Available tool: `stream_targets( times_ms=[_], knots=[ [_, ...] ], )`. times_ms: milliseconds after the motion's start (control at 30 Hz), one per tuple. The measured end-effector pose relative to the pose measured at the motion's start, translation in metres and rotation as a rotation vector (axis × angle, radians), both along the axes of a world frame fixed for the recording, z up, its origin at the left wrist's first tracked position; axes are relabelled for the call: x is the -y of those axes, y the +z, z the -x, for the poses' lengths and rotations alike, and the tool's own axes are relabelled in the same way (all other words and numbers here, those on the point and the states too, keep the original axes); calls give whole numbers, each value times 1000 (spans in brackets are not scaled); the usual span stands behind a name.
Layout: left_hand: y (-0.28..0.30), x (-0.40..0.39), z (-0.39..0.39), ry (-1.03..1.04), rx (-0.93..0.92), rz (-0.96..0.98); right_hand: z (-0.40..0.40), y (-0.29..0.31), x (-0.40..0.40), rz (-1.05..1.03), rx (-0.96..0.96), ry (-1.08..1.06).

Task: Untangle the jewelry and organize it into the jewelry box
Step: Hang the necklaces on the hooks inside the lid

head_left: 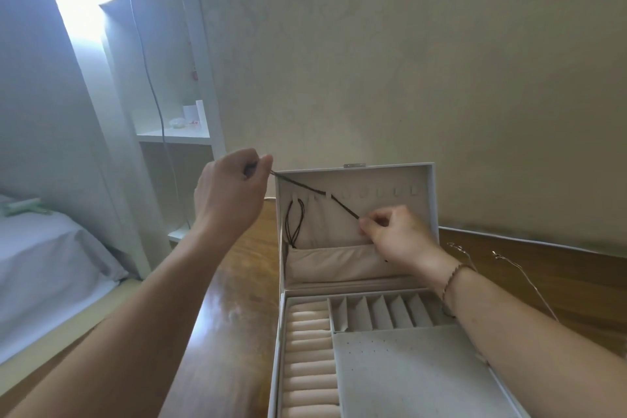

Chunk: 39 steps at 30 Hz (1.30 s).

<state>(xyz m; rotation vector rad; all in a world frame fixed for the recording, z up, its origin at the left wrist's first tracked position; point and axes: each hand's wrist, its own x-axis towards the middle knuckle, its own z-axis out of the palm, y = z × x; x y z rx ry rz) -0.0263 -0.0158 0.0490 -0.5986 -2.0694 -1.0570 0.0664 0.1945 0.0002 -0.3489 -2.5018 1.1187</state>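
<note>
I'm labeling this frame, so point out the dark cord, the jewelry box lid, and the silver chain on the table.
dark cord (307, 187): head view, taut middle stretch.
jewelry box lid (383, 180): head view, inner lining.
silver chain (529, 282): head view, thin strand.

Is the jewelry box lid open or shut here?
Open: the white jewelry box has its lid standing upright, showing hooks and a beige pocket.

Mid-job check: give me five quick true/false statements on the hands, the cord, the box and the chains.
1. Both hands pinch the dark cord. True: left hand, right hand.
2. The jewelry box lid is closed. False: it stands open.
3. Another dark cord already hangs inside the lid. True.
4. The ring rolls hold rings. False: none show.
5. The silver chains lie in the box. False: on the table, right of it.
</note>
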Motion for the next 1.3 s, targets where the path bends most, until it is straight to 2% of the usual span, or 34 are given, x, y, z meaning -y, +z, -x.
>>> stream_targets(
  times_ms=[133,233,333,400,500,600,700,833,1000,1100,1167,1233,1300],
  knots=[
    [4,0,-8,93,-101,146,-1,1,1,-66,18,-1],
    [-9,5,-27,66,-168,359,-3,0,0,-135,60,35],
    [-29,6,-48,-35,-96,665,-14,6,-2,-233,146,139],
    [-42,6,-60,-107,-11,781,-26,16,-4,-185,192,254],
    [-53,6,-70,-143,65,790,-37,31,-5,157,91,422],
    [-63,3,-75,-158,172,768,-26,34,0,421,-81,374],
    [-73,2,-81,-150,211,848,-6,30,8,436,-133,246],
    [-77,5,-85,-140,269,825,13,22,20,503,-240,191],
    [-74,9,-88,-155,299,807,17,12,29,507,-333,139],
    [-74,13,-88,-166,312,811,14,6,29,481,-290,82],
    [-73,15,-89,-188,339,812,8,1,26,369,-177,70],
    [-72,17,-91,-218,374,798,-2,0,22,156,-63,79],
    [-72,17,-94,-276,405,749,-16,4,20,-81,-29,97]
  ],
)
